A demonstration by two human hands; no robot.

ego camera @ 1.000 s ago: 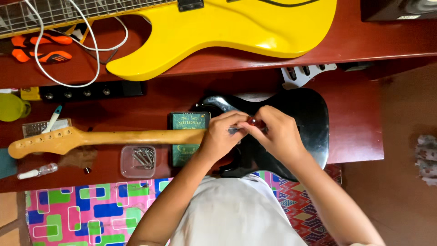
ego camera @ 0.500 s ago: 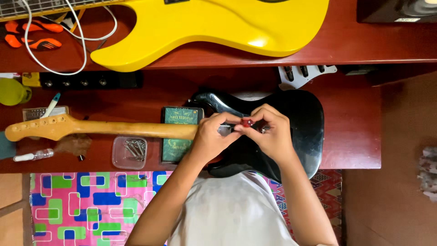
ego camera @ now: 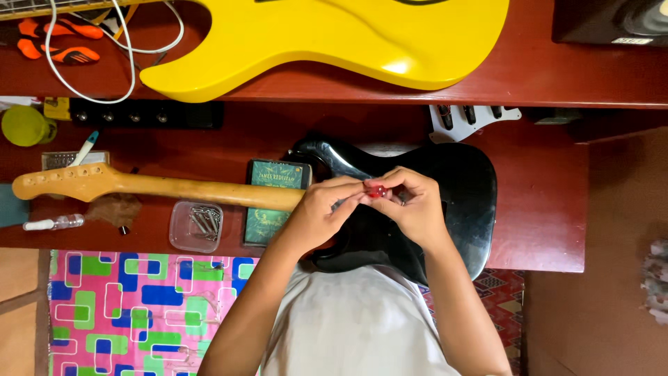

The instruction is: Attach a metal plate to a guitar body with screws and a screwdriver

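- The left hand (ego camera: pixel 320 216) and the right hand (ego camera: pixel 410 209) meet over the black guitar (ego camera: pixel 459 202), fingertips pressed together around a small red piece (ego camera: pixel 376 190).
- Both hands pinch that red piece between thumb and fingers; it is too small to tell what it is.
- The black guitar lies flat on the red worktop (ego camera: pixel 543 209), its body right in front of the person, its pale wooden neck (ego camera: pixel 160 186) running out to the left.
- A dark green book (ego camera: pixel 275 202) lies under the neck, just left of the left hand.
- Nearer and left of the book sits a clear plastic box (ego camera: pixel 196 226) holding small metal parts.
- On the far side, a yellow guitar (ego camera: pixel 334 42) rests on a higher shelf, with a white cable (ego camera: pixel 129 63) and orange-handled pliers (ego camera: pixel 59 42) to its left.
- A white pickup plate (ego camera: pixel 473 118) lies just beyond the black guitar.
- A bright patterned mat (ego camera: pixel 139 306) covers the floor at the near left.
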